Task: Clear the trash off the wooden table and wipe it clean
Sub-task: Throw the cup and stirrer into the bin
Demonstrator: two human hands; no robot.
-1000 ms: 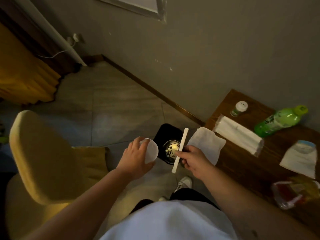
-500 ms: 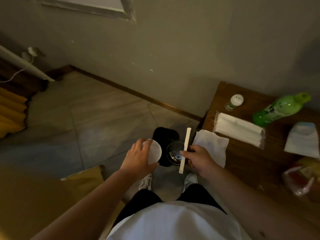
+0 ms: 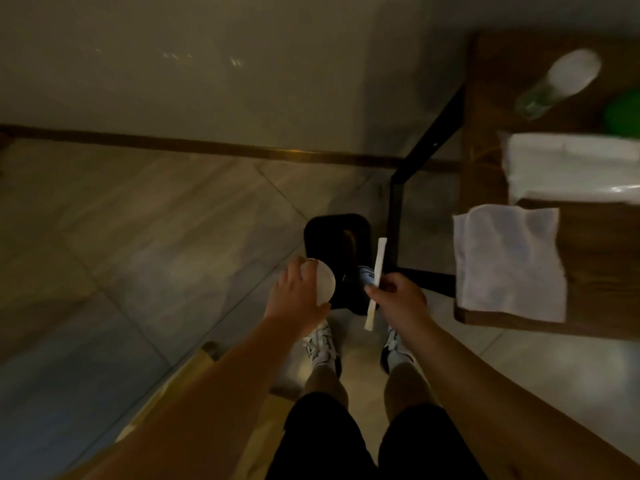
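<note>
I have my left hand (image 3: pixel 298 299) curled around a white cup (image 3: pixel 325 281), and my right hand (image 3: pixel 398 296) pinching a long white paper-wrapped stick (image 3: pixel 376 271); both hang over the black trash bin (image 3: pixel 332 233) on the floor, just beside the counter's (image 3: pixel 588 271) black leg. On the wooden counter a white cloth (image 3: pixel 509 261) lies at the near corner, with a tissue pack (image 3: pixel 568 168) behind it and a blurred bottle (image 3: pixel 557 83) farther back.

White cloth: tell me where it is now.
In the head view, the white cloth lies at right on the wooden table, overhanging its near corner, just before the tissue pack.
</note>
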